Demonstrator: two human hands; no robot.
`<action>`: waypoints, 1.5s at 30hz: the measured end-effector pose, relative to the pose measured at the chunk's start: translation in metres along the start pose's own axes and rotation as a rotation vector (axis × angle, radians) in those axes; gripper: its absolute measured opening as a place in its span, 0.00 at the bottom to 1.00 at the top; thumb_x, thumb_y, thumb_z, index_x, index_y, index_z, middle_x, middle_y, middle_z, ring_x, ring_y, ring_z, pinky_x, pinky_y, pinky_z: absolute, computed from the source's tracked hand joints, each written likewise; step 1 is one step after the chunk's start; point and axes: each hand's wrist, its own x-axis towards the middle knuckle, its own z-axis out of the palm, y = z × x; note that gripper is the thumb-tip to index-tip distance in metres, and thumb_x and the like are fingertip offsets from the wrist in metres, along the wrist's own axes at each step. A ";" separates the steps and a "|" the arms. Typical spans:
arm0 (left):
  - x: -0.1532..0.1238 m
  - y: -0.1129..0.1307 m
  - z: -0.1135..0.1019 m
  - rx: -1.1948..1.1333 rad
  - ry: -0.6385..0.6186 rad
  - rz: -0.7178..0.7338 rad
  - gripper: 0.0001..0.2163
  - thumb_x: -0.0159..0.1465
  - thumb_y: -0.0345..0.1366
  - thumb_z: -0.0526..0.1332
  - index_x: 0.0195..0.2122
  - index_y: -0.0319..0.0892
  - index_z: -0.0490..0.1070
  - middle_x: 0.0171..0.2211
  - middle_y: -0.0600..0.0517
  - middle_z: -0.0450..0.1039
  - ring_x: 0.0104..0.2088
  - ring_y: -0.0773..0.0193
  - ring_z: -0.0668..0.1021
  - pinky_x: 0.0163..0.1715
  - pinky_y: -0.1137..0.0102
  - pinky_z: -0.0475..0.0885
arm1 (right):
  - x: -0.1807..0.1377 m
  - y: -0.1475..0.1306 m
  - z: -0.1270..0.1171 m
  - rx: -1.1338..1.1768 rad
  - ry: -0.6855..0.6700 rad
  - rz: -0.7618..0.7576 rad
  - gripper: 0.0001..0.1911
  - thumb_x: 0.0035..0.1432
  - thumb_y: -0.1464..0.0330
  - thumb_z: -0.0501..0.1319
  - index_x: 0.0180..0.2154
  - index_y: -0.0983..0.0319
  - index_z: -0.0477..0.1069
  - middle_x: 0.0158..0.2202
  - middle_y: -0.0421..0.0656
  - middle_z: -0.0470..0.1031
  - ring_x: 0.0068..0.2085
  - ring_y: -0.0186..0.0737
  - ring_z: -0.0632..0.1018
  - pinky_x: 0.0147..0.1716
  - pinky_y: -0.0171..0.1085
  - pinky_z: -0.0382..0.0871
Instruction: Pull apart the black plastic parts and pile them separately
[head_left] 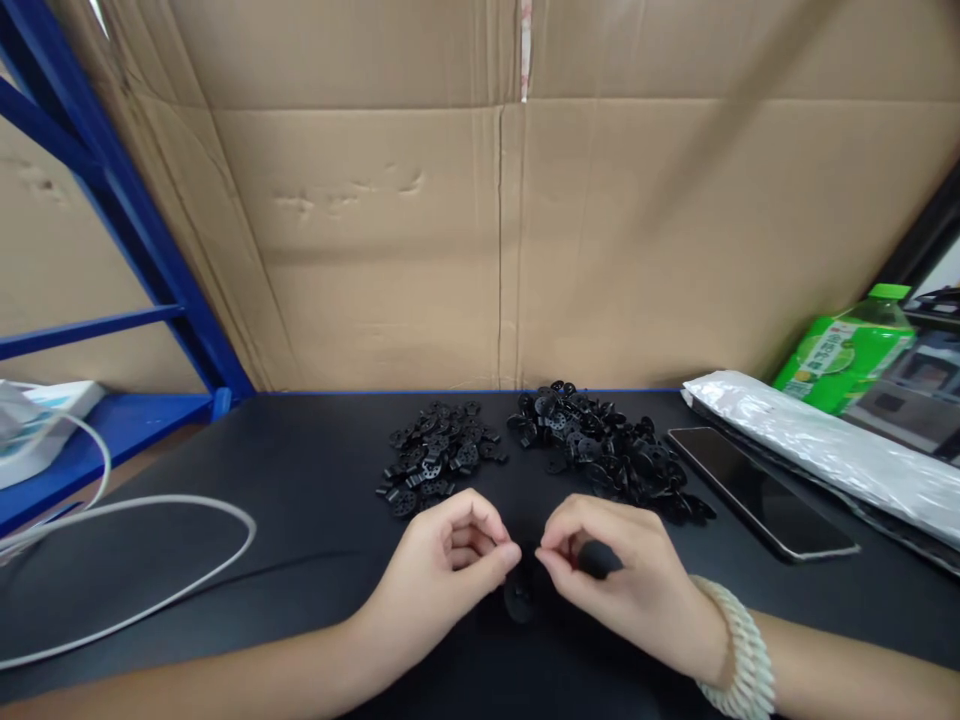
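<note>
Thumb and forefinger of my left hand are pinched together at the centre of the black table. My right hand, with a pale coiled band on its wrist, makes a similar pinch a short gap away. Just below the left fingertips is a small dark round piece; against the black surface I cannot tell whether it is held or lying there. Whatever is between the fingertips of either hand is too dark and small to make out. Beyond my hands lie a left pile of small black perforated parts and a right pile of black disc-like parts.
A phone lies right of the piles, beside a silvery plastic package and a green-labelled bottle. At left, a white cable loops over the table near a blue metal frame. Cardboard stands behind.
</note>
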 end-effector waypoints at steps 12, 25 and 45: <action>0.000 0.002 0.000 -0.050 0.050 0.037 0.05 0.59 0.35 0.62 0.31 0.40 0.66 0.27 0.55 0.68 0.28 0.68 0.75 0.29 0.73 0.72 | -0.001 0.005 0.001 0.068 -0.048 0.132 0.08 0.56 0.73 0.59 0.39 0.59 0.70 0.28 0.39 0.71 0.26 0.32 0.74 0.24 0.28 0.72; 0.001 0.001 -0.001 0.025 0.006 0.080 0.05 0.60 0.35 0.62 0.31 0.40 0.69 0.27 0.56 0.68 0.28 0.68 0.72 0.30 0.73 0.69 | 0.000 0.004 0.001 0.266 -0.290 0.284 0.21 0.55 0.66 0.65 0.48 0.58 0.59 0.28 0.34 0.71 0.26 0.31 0.73 0.26 0.30 0.68; 0.002 0.002 0.001 -0.031 -0.106 -0.033 0.07 0.55 0.36 0.65 0.29 0.37 0.72 0.24 0.54 0.70 0.24 0.69 0.71 0.28 0.71 0.68 | 0.003 0.011 0.006 0.528 -0.310 0.546 0.20 0.58 0.53 0.60 0.27 0.62 0.62 0.16 0.35 0.67 0.15 0.25 0.61 0.14 0.26 0.51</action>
